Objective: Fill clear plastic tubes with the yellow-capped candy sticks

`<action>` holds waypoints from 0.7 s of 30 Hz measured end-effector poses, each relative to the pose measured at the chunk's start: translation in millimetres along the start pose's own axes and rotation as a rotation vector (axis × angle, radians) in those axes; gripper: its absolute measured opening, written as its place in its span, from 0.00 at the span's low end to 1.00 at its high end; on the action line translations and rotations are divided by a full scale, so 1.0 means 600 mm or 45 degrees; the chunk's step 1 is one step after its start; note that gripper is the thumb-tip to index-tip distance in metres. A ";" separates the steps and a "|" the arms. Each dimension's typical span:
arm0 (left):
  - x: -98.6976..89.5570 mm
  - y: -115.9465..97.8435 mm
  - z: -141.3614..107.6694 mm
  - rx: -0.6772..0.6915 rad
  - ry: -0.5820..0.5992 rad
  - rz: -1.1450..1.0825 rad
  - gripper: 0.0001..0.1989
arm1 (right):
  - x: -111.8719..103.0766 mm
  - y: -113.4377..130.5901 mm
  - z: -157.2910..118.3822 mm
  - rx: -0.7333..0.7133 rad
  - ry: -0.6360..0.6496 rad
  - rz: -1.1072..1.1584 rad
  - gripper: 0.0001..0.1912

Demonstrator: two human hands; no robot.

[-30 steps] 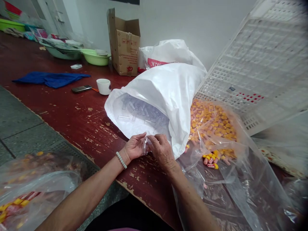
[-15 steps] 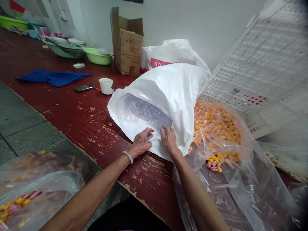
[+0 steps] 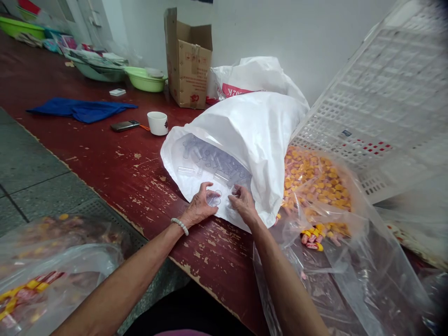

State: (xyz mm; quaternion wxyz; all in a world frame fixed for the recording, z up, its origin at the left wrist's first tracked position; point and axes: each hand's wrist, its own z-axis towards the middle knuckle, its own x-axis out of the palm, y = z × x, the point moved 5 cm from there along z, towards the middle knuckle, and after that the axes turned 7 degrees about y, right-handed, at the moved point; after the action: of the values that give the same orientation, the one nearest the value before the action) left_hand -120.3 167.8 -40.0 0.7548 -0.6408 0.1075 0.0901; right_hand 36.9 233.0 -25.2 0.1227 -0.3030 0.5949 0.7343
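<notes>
A white woven sack (image 3: 259, 121) lies on its side with its mouth facing me, and loose clear plastic tubes (image 3: 221, 177) are scattered inside. At the sack's lower lip, my left hand (image 3: 200, 205), with a beaded bracelet on the wrist, curls its thumb and fingers around clear tubes (image 3: 214, 198) whose round ends face out. Just to its right, my right hand (image 3: 244, 203) is closed in a pinch, with a see-through piece, apparently another tube, at its fingertips.
On the right are a clear bag of yellow-and-pink capped pieces (image 3: 315, 177) and a tilted white crate (image 3: 378, 93). A cup (image 3: 157, 123), phone (image 3: 125, 125), blue cloth (image 3: 82, 109), carton (image 3: 191, 70) and green basin (image 3: 145, 80) stand on the worn red table (image 3: 115, 154).
My right hand has drawn its fingertips up into a pinch with a clear piece showing. My left hand has turned slightly, so the tube ends in it show more plainly.
</notes>
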 end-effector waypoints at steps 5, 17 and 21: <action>-0.004 -0.016 -0.002 0.027 0.066 0.094 0.27 | 0.038 0.032 -0.056 -0.194 0.151 0.079 0.18; -0.005 -0.030 -0.005 0.100 -0.121 -0.021 0.23 | 0.054 0.078 -0.085 -0.107 0.463 -0.152 0.41; -0.015 -0.017 -0.002 0.008 -0.345 -0.219 0.17 | 0.038 0.082 -0.030 -0.189 0.385 -0.449 0.26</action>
State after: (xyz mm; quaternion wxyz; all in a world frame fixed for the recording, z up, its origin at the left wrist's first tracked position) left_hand -126.0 164.8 -27.9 0.7693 -0.6272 -0.0503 0.1106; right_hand -2.0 199.1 -1.4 0.1357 -0.5169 0.4888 0.6896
